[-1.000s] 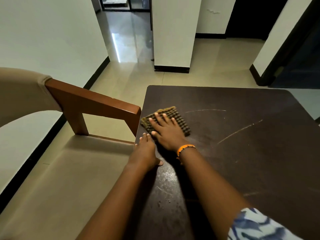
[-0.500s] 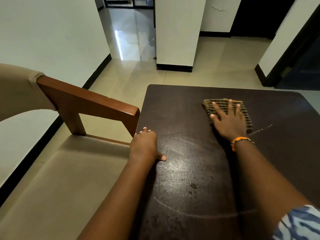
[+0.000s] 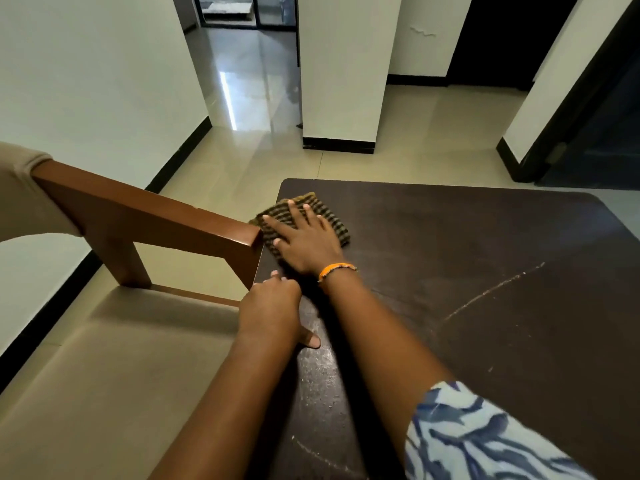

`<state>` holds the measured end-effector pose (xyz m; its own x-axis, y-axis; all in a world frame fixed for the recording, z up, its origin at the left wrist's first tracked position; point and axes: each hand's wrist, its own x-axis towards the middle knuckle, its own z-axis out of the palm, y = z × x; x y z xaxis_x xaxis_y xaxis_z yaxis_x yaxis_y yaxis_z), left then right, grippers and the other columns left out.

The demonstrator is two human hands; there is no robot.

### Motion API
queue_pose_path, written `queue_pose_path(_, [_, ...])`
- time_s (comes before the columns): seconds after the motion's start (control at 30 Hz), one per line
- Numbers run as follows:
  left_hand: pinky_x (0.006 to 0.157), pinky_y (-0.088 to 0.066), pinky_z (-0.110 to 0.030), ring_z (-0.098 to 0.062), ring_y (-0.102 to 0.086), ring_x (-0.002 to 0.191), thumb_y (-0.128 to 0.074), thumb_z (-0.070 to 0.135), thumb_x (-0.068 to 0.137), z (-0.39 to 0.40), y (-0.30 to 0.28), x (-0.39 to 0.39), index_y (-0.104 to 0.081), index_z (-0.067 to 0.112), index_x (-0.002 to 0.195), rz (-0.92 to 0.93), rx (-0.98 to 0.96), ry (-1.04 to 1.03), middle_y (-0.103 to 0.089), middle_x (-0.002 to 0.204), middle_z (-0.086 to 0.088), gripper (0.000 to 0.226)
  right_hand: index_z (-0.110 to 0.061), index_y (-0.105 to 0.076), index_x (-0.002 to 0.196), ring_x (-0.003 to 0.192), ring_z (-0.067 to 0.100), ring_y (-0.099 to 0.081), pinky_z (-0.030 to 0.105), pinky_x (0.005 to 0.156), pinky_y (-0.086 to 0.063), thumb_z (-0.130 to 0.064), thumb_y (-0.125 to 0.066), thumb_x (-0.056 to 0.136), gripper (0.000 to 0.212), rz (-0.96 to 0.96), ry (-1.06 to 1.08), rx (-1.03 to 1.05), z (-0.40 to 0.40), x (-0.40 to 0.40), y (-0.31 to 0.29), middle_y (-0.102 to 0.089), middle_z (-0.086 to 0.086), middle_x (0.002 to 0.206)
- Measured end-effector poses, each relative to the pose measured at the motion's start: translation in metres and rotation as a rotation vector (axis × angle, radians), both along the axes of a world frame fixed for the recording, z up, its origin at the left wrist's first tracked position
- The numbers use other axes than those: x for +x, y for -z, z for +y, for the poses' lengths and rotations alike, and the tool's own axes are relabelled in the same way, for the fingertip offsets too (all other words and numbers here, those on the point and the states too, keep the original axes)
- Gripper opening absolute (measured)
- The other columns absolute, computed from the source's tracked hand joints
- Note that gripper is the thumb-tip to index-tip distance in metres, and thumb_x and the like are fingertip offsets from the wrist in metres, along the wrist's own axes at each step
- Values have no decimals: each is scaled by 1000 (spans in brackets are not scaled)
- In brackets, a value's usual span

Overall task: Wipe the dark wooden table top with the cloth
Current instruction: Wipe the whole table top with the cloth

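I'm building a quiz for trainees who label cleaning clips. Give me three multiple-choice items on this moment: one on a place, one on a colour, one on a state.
1. Where on the table top is the cloth?
A. far left corner
B. near right corner
C. dead centre

2. What colour is the wristband on the right hand?
A. green
B. orange
C. white

3. How is the right hand on the cloth?
A. flat, fingers spread, pressing down
B. pinching it up in the air
C. apart from it

Answers:
1. A, since the cloth lies by the far left corner, beside the end of the wooden armrest.
2. B, since an orange band circles the wrist.
3. A, since the palm and spread fingers lie flat on the cloth, while the left hand rests on the table's left edge.
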<state>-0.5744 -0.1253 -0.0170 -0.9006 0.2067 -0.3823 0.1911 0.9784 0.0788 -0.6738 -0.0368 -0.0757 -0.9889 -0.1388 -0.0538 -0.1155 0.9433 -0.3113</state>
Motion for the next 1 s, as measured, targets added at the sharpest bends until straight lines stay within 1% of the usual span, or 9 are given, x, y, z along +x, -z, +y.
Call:
queue_pose_path(0.17, [88,-47,-34,-27,-54,113,-78,56,55,1,-3,3,-55,11,107,2,25,-12,-53,125,-8,73,-45,-14,145,146,29,-3,44,117,-7,-42,-29,98,49,9,253,100,113,0,-4,-2,3,160])
queue_pose_path(0.27, [100,-42,-35,-28,-49,123,-75,58,56,-3,2,4,-55,9,112,10,51,1,-46,139,-10,77,-44,-13,145,146,28,-1,45,117,-5,-43,-29,98,50,-63,495,87,172,8,-7,-1,3,160])
queue_pose_path(0.33, [107,-34,-36,-28,-43,130,-75,57,58,-6,6,5,-52,8,118,10,71,9,-37,147,-11,81,-44,-12,145,146,28,2,46,117,0,-44,-29,98,51,-100,583,66,171,4,-8,3,3,160])
queue_pose_path(0.47, [112,-28,-36,-28,-33,137,-75,55,59,-7,10,4,-40,6,134,22,66,28,-22,154,-12,96,-40,-12,147,146,31,4,47,116,2,-44,-29,98,52,-49,465,87,98,-27,-5,5,6,159])
queue_pose_path(0.6, [108,-32,-37,-28,-38,133,-76,50,63,-9,14,1,-36,5,136,38,36,56,-25,153,-13,95,-42,-16,146,146,30,4,47,116,3,-41,-31,97,51,-31,183,65,-2,-60,1,4,5,160])
queue_pose_path(0.67, [106,-34,-37,-28,-41,130,-76,49,63,-11,15,0,-35,6,136,43,32,56,-28,152,-13,94,-44,-18,144,146,28,5,46,116,4,-41,-30,97,49,-43,90,53,-22,-66,1,5,2,160])
queue_pose_path(0.8, [101,-39,-37,-28,-47,124,-76,57,58,-7,11,1,-47,7,120,21,7,34,-38,145,-12,85,-44,-11,145,146,24,4,43,116,2,-45,-26,98,50,-74,33,64,9,-71,0,5,-1,160])
queue_pose_path(0.9, [99,-41,-36,-27,-48,122,-75,59,56,-7,10,1,-50,8,116,3,23,31,-42,141,-10,83,-41,-10,146,147,24,2,43,117,-1,-44,-27,98,51,-50,179,77,58,-67,-1,2,0,160])
queue_pose_path(1.0, [103,-39,-38,-29,-41,131,-73,61,55,-11,13,2,-45,8,126,-3,58,31,-29,152,-10,93,-40,-10,147,146,26,1,44,117,-2,-44,-26,99,51,-48,383,103,125,-50,-2,0,1,160])
